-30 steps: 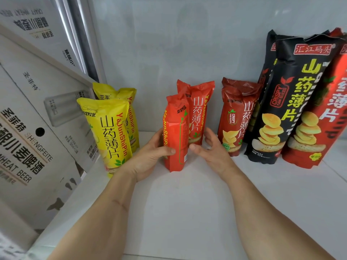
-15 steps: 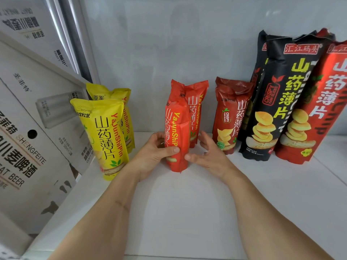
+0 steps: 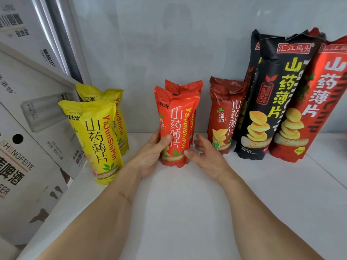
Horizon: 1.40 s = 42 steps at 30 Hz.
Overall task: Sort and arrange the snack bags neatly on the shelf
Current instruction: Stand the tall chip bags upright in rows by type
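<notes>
Left hand (image 3: 150, 156) grips front orange bag (image 3: 176, 128) upright

Likely a small shop or stockroom — matching snack bags (image 3: 176, 126) stand in rows by colour along the back edge of a white shelf (image 3: 187, 203), with printed beer cartons (image 3: 28, 147) stacked at its left edge.

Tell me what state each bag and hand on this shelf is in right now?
Front orange bag: upright, label forward, gripped by left hand.
Right hand: open, fingertip touching that bag.
Rear orange bag: upright behind it.
Yellow bags: upright, leaning.
Dark red bag: upright.
Tall bags: leaning on wall.
</notes>
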Tool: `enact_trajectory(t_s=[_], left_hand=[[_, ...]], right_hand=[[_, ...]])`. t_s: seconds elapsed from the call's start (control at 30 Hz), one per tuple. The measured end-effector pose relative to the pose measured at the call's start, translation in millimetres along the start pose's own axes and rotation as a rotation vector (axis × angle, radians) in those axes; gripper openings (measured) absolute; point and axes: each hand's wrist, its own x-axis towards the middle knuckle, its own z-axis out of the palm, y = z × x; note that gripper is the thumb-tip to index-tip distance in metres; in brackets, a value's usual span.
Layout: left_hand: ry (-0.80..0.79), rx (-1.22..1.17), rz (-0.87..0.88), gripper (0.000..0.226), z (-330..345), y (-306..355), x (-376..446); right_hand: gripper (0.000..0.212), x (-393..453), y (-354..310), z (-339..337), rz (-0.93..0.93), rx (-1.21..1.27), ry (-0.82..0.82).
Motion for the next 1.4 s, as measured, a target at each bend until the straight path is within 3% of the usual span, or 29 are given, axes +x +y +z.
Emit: enact_trajectory(t_s=[0.13,0.27,0.37,0.67,1.0,1.13,1.27,1.4], left_hand=[[0.002,0.007,-0.017,0.089,12.4,-3.7,11.2],[-0.008,-0.021,-0.019,0.05,22.4,-8.5,21.5],[-0.003,-0.017,-0.009,0.064,26.2,-10.7,29.1],[0.061,-0.013,-0.022,0.083,36.5,-12.7,52.1],[0.118,0.008,-0.047,0.074,37.4,-14.8,53.9],[0.255,0.22,-0.085,0.102,38.3,-11.5,34.0],[0.35,0.689,-0.028,0.059,32.7,-2.1,0.7],[0.354,1.106,0.073,0.043,23.8,8.1,-37.4]], right_hand=[[0.099,-1.1,-2.7,0.8,0.002,0.006,0.024],[0.064,0.9,-1.4,2.0,-0.023,-0.009,0.043],[0.052,6.1,1.9,3.1,-0.028,-0.053,0.091],[0.04,24.6,10.0,6.9,0.042,-0.197,0.275],[0.029,20.2,12.2,11.8,0.023,-0.278,0.363],[0.023,10.2,12.7,11.5,0.033,-0.345,0.413],[0.024,-4.3,11.6,12.1,0.042,-0.499,0.406],[0.023,-21.5,-1.8,26.4,-0.068,-0.622,0.297]])
